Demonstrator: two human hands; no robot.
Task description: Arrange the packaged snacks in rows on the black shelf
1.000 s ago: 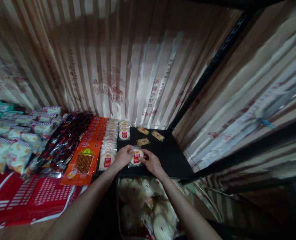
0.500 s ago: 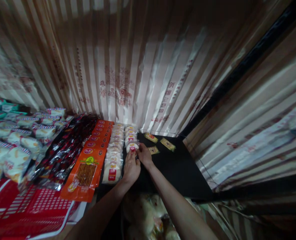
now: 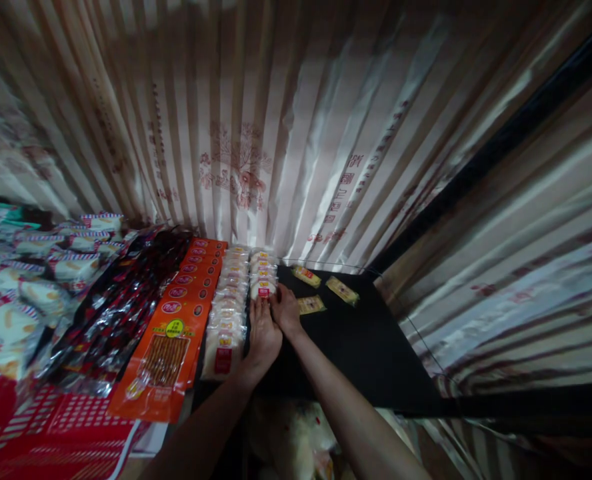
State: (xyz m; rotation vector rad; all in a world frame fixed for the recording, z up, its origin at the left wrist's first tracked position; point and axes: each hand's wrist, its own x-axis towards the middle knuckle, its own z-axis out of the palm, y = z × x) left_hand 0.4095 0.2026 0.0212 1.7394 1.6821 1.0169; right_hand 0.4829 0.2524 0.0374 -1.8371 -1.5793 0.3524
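Observation:
Two rows of clear-wrapped, round white crackers with red labels lie overlapped on a black surface. Both my hands are at the near end of the right-hand row, on its front cracker packet [image 3: 264, 289]. My left hand [image 3: 265, 337] has its fingers closed together on the packet's lower edge. Beside it, my right hand [image 3: 287, 311] curls its fingers around the packet's right edge; its fingertips are partly hidden. The longer row of cracker packets [image 3: 224, 347] lies just left of my hands. A small yellow packet [image 3: 311, 305] rests right of my right hand.
Two more yellow packets, an upper one [image 3: 307, 276] and a right one [image 3: 343, 291], lie on the black surface [image 3: 361, 353]. Leftward are orange snack bags [image 3: 169, 333], dark red packets [image 3: 121, 300], white bags [image 3: 73, 267] and a red basket [image 3: 61, 433]. A pleated curtain [image 3: 296, 167] hangs behind.
The view has shifted slightly. My left fingers have drawn back a little on the front cracker packet, so more of its red label shows. Both hands stay at that row.

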